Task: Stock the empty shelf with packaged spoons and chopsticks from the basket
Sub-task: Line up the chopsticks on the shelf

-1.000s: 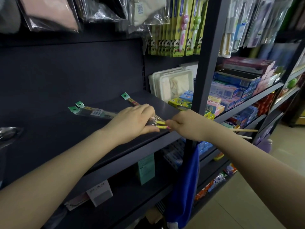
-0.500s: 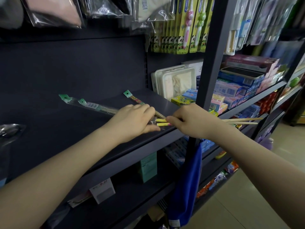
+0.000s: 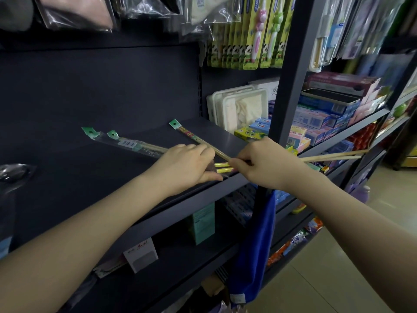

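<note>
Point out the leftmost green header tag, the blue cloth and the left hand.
leftmost green header tag [image 3: 90,132]: head view, middle of the tag.
blue cloth [image 3: 256,245]: head view, middle of the hanging fabric.
left hand [image 3: 186,164]: head view, back of the hand.

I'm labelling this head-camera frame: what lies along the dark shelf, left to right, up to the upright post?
Clear spoon packet → two green-tagged chopstick packs → left hand → right hand → dark post.

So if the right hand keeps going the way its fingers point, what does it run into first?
Likely the left hand: the right hand points leftward along the shelf edge, with only the yellow chopstick ends between them. Depth is unclear.
</note>
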Motion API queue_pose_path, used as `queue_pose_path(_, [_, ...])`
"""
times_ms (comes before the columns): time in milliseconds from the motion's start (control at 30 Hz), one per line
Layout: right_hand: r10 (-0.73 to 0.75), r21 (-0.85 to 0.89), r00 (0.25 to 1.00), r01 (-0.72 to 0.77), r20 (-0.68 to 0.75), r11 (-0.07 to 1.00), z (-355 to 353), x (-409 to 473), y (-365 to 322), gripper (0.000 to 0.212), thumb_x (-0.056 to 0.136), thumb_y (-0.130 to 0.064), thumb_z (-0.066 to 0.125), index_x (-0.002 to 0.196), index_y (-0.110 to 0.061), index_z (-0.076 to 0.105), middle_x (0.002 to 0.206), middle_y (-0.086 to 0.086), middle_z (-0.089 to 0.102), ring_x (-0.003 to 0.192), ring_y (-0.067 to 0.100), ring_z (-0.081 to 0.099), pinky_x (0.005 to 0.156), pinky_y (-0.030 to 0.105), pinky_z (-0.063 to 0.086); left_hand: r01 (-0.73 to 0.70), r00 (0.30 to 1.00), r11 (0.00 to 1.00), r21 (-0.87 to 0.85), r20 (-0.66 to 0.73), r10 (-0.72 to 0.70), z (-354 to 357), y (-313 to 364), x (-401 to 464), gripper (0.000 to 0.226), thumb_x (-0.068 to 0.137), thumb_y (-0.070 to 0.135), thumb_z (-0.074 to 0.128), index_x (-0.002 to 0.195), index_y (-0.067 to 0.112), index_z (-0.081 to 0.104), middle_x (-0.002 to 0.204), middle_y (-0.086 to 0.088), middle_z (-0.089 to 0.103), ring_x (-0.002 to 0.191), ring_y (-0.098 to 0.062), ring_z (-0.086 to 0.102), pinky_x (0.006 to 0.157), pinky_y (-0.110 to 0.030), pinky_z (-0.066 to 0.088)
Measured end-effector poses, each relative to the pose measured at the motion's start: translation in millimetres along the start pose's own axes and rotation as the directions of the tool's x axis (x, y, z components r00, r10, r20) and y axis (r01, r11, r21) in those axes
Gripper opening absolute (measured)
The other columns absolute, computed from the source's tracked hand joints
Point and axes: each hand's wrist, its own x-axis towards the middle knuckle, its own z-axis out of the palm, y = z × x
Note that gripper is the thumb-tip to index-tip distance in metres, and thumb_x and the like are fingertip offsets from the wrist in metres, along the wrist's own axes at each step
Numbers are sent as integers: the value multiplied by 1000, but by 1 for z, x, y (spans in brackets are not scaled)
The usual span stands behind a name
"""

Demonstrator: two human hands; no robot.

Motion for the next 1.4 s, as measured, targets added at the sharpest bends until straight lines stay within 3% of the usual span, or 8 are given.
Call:
queue_pose_path(300, [96,75,991,-103,92,992,-3,-4,1,49,93,-32,47,78,11,65,50,18,46,45,18,38,55,36,40,-6,999,998,-57,-44,3,-1,-5,-6,44,75,60,34,77,17,32,76,3,41,74,-26,53,67,-30,33])
queue_pose_path(567, [48,59,994,-54,95,997,-2,1,-8,53,92,-30,50,47,-2,41,42,3,29,37,13,32,49,29,26,-61,994,994,88,-87,68,3,-3,-7,60,76,64,28,80,9,52,75,-6,61,67,-28,62,57,-29,36])
queue_pose_path(667, [69,52,992,-75,107,996,2,0,-8,47,92,-33,48,74,8,65,50,10,46,42,12,34,54,34,36,-24,1000,998,64,20,23,4,-2,-8,52,83,63,33,96,13,44,99,-4,57,93,-26,57,66,-30,30])
queue_pose_path(833, [70,107,988,-85,137,991,6,1,-10,37,93,-37,47,88,-7,68,73,8,62,58,10,47,58,25,37,16,997,1000,-21,82,-14,3,-3,-9,46,85,59,38,100,16,40,102,-2,53,96,-23,53,68,-31,32])
queue_pose_path(933, [32,313,971,-108,236,944,12,3,-8,28,94,-33,47,109,-15,63,80,-6,62,70,9,52,73,26,46,-14,997,1000,12,76,13,2,-4,-10,44,86,57,37,98,15,40,102,-3,54,97,-24,53,71,-32,33])
queue_pose_path(1000, [4,474,955,-151,296,868,14,4,-5,28,96,-26,46,118,-15,60,69,-16,60,65,10,49,64,17,44,-24,998,999,25,57,22,0,-4,-10,44,86,57,36,96,14,40,101,-4,55,96,-25,54,71,-30,30])
queue_pose_path(1233, [-150,706,905,-197,397,680,22,13,-7,18,98,-16,42,96,-15,61,67,-7,55,56,7,39,50,19,28,-75,984,986,148,-147,97,-3,-14,-15,45,78,54,30,69,13,48,59,-1,56,49,-21,58,46,-28,44])
queue_pose_path(1400, [-219,710,818,-289,531,642,19,24,-10,22,99,-18,37,109,-5,52,63,-5,44,55,8,33,52,25,21,-103,969,987,122,-210,127,-5,-19,-20,42,77,53,32,68,14,47,56,3,54,45,-16,55,45,-22,41])
